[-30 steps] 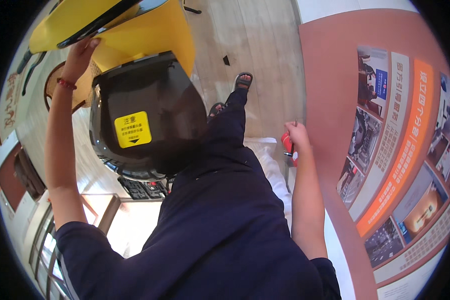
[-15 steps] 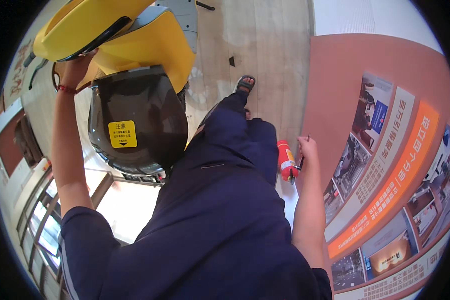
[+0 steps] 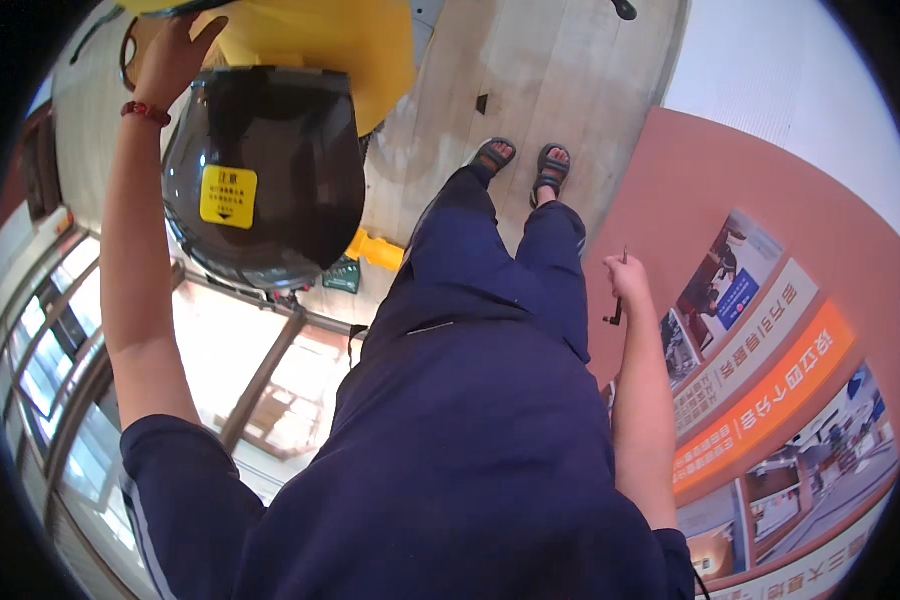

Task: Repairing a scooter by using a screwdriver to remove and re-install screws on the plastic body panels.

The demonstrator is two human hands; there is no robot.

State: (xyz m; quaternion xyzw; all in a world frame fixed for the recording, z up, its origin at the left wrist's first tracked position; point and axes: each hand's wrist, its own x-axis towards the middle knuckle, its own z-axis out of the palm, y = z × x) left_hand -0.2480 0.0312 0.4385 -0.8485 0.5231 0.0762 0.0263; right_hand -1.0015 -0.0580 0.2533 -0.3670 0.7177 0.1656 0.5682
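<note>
My left hand reaches to the upper left, fingers at the dark edge of a yellow panel that the picture's top cuts off. The thumb sticks out and the fingertips are hidden. Below that hand is a dark, glossy rounded shell bearing a yellow sticker; a larger yellow body part sits behind it. Low at my right side, my right hand is closed round a thin dark rod-like tool with a bent lower end. The tool's exact kind cannot be made out.
A reddish-brown display board with photos and text bands stands close on my right. My sandalled feet are on a pale plank floor, where a small black piece lies. A yellow bar and a green box show beside the shell.
The yellow panel and my left hand now appear higher in the picture. Both my feet show side by side. The red fire extinguisher near my right hand has gone from view.
</note>
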